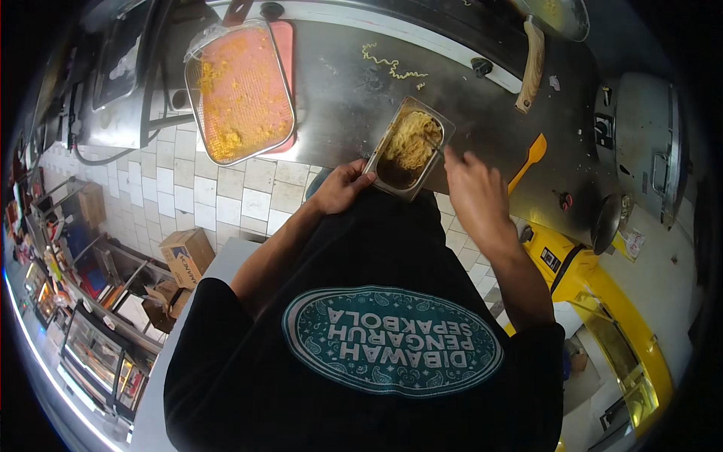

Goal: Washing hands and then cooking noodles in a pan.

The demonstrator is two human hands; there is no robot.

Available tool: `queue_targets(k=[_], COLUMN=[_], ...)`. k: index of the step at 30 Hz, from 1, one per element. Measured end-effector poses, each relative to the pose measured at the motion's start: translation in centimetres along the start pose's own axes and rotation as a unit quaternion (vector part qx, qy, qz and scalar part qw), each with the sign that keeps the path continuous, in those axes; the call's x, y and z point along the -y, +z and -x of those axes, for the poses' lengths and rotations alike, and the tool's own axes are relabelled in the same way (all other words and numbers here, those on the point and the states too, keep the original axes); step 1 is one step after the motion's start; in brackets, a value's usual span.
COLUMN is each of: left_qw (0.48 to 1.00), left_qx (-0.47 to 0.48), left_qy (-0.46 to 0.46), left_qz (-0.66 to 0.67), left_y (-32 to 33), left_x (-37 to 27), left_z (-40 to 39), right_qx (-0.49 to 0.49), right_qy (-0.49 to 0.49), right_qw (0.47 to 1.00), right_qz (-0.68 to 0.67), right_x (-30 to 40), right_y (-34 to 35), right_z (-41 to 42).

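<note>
A rectangular metal food pan (396, 175) lies tilted at the front edge of a stainless steel counter (333, 85), close against my black shirt. Yellow noodles (411, 141) fill its far part, while the near end shows a dark, wet bottom. My left hand (342, 186) grips the pan's near left corner, thumb over the rim. On the other side, my right hand (479, 195) holds a thin metal utensil (436, 147) whose end is in the noodles. Its type is hard to tell, as the fingers and noodles hide most of it.
A wire-mesh tray (243, 96) with orange crumbs sits on a pink board (285, 42) at left. Loose noodle strands (390, 63) lie behind the pan. To the right are an orange spatula (534, 155), a wooden pan handle (531, 68) and a yellow machine (565, 254).
</note>
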State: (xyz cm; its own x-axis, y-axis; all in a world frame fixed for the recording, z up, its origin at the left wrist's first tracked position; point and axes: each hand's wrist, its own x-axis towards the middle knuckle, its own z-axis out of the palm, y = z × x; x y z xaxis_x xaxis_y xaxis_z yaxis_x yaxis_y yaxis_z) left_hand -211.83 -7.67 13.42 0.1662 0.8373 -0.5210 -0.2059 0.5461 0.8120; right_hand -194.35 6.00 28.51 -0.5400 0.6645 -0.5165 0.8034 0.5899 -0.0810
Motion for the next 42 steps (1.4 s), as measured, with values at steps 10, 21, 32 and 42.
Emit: queue_targets(k=[10,21,32,42], left_qw=[0.998,0.999,0.999,1.000], left_qx=[0.037,0.024,0.027,0.027], left_qy=[0.000,-0.004,0.001,-0.003], left_qz=[0.045,0.025,0.020,0.013], left_y=[0.4,0.7,0.9,0.2], left_x=[0.1,-0.1,0.4,2.4], left_z=[-0.3,-0.7,-0.4,-0.5], right_qx=[0.183,0.076,0.025,-0.022], right_qy=[-0.082,-0.059,-0.053,-0.103], right_qw=[0.965,0.995,0.997,0.991], right_qz=[-0.170,-0.021,-0.040,-0.080], right_x=[-2.1,2.1,-2.1,-1.3], right_y=[1.8,4.2,3.3,-3.5], right_z=[-3.3,1.2,-4.3,1.8])
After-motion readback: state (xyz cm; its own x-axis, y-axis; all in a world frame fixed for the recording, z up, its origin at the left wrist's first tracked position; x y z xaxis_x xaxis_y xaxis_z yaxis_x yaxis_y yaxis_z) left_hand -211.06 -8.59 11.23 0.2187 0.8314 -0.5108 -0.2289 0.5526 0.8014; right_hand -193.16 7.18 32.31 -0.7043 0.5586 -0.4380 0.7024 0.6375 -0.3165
